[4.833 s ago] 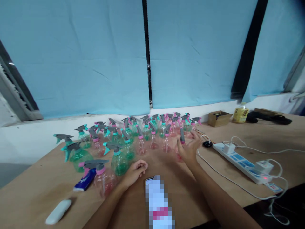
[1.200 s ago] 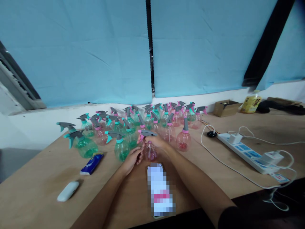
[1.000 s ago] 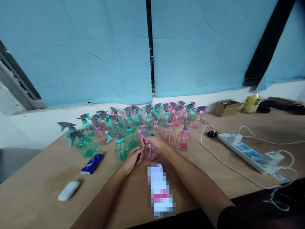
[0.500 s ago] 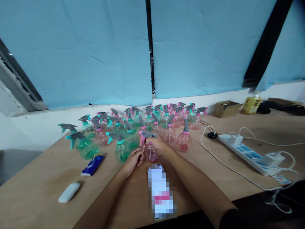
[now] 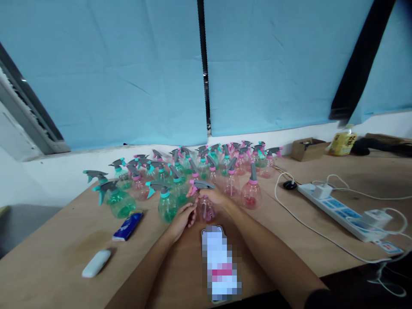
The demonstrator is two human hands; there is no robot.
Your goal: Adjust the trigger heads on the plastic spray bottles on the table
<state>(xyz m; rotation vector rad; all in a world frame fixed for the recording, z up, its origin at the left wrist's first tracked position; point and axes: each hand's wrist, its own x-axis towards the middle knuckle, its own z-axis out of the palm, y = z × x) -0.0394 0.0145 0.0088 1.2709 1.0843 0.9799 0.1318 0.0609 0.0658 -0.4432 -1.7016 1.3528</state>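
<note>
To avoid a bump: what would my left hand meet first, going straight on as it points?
Probably the pink-trigger spray bottle that the right hand grips; the remaining gap is hard to judge.

Head view — forward and down

Room: your makeshift workroom (seemingly)
Blue sheets [image 5: 135, 73]: hung before you
Table [image 5: 58, 266]: wooden; many spray bottles [image 5: 168, 209], power strip [image 5: 334, 209]

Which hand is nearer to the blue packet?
Left. The left hand is right of the blue packet; the right hand is farther right, holding a pink-nozzled spray bottle.
</note>
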